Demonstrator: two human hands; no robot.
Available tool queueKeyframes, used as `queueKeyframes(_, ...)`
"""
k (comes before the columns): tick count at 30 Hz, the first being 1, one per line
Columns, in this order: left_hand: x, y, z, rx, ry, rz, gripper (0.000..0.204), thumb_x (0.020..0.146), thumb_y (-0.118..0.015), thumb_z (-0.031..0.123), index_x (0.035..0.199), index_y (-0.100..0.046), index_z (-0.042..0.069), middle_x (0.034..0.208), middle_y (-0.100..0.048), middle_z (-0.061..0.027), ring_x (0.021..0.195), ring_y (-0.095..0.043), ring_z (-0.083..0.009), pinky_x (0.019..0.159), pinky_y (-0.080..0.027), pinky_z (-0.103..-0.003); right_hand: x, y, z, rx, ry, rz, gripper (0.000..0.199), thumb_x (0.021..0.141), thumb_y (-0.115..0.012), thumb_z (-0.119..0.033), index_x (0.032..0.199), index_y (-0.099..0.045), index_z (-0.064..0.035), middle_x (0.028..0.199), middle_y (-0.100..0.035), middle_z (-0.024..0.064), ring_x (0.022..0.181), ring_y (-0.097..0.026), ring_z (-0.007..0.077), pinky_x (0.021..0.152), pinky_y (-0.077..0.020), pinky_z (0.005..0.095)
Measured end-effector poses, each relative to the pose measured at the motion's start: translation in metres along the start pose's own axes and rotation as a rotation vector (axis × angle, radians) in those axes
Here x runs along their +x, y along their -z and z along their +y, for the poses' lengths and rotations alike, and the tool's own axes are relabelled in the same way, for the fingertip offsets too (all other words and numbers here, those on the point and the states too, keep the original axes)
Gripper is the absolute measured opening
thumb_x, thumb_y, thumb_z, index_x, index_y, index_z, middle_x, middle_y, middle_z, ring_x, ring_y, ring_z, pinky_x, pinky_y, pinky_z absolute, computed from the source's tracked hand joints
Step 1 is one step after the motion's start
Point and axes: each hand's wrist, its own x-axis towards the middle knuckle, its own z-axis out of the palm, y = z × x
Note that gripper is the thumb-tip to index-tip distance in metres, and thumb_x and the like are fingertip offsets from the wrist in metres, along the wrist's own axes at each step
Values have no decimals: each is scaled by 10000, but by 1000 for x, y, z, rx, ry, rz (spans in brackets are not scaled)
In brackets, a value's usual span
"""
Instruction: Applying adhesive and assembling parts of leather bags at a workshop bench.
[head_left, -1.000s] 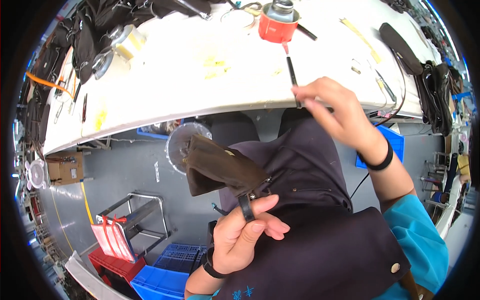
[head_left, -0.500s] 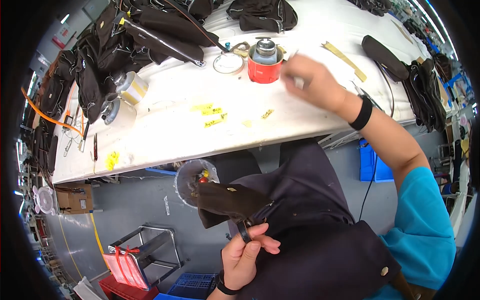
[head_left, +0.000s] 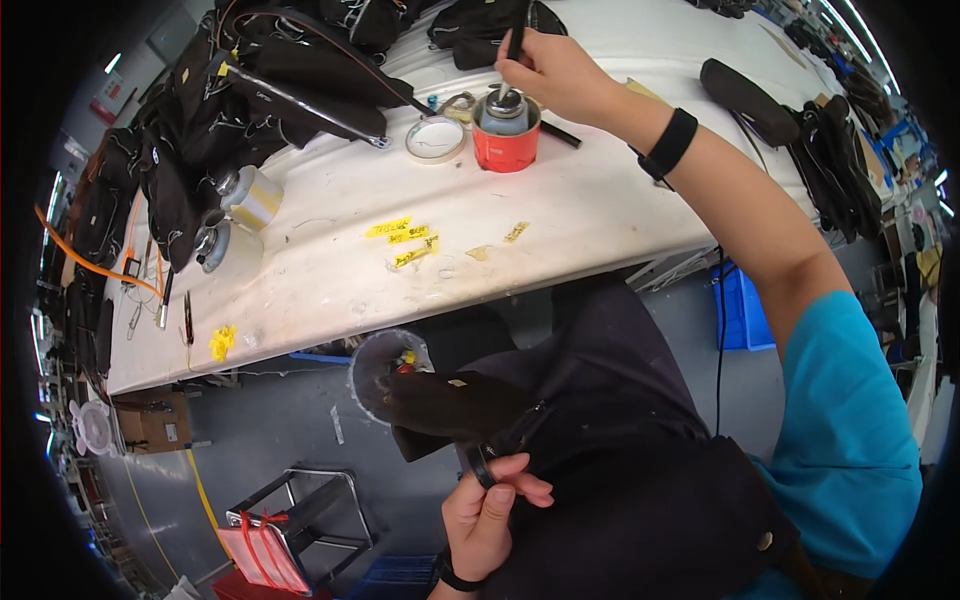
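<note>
My right hand (head_left: 560, 75) is raised over the far part of the white table, its fingers closed on a slim black-handled tool (head_left: 517, 32). The tool's pale tip points down at the metal top of a small bottle (head_left: 505, 120), which stands inside a red round container (head_left: 505, 153). Whether the tip touches the bottle I cannot tell. Low over my lap, my left hand (head_left: 483, 520) pinches the black strap (head_left: 481, 466) of a dark fabric pouch (head_left: 455, 405). The pouch lies along my dark-clothed thigh, extending toward the left.
Black bags (head_left: 290, 95) are heaped at the back left. Two metal-topped bottles, a tape roll (head_left: 436, 138) and yellow labelled scraps (head_left: 400, 240) lie nearer. More black pouches (head_left: 745, 105) rest at the right. A bin (head_left: 372, 375) and a stool (head_left: 300, 520) stand below the table edge.
My right hand has moved up and left to above the bottle, with the black-handled tool now upright. A black rod shows beside the red container. My left hand keeps its hold with little movement.
</note>
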Motion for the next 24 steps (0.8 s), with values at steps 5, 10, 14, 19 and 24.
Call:
queueKeyframes(5, -2, -2, -1, -1, 15, -8, 324, 982, -458, 177, 1204, -512, -53, 915, -656, -164, 800, -644, -220, 778, -514, -342, 8, 10, 17, 219, -13, 26, 222, 902, -565, -270, 914, -587, -50, 742, -561, 2, 693, -506, 86, 621, -414, 262)
queueKeyframes(10, -4, 1, -1, 3, 29, 23, 318, 980, -466, 192, 1172, -531, -53, 895, -658, -159, 793, -645, -218, 777, -516, -345, -52, 67, 49, 552, -320, 120, 253, 905, -569, -246, 1007, -658, -32, 769, -552, -31, 685, -463, 25, 577, -354, 164)
queueKeyframes(14, 1, 0, 0, 36, 22, -13, 312, 982, -461, 193, 1163, -528, -52, 894, -658, -160, 770, -647, -217, 754, -524, -341, -125, 97, 78, 364, -507, 234, 190, 915, -564, -196, 948, -618, -18, 742, -539, -28, 669, -471, 36, 580, -351, 173)
queueKeyframes(19, 5, -10, 3, 27, 100, 18, 295, 982, -460, 227, 1120, -505, -30, 808, -645, -162, 627, -620, -197, 641, -533, -322, -165, 74, 107, 266, -421, 277, 195, 893, -605, -213, 886, -606, -18, 669, -539, -6, 602, -467, 52, 530, -363, 216)
queueKeyframes(24, 4, -11, 5, 19, 136, -21, 242, 977, -422, 100, 1150, -523, -37, 909, -668, -155, 727, -644, -181, 675, -520, -280, -167, 62, 105, -96, -308, 272, 221, 895, -608, -209, 891, -621, 11, 633, -560, 17, 598, -483, 69, 561, -420, 246)
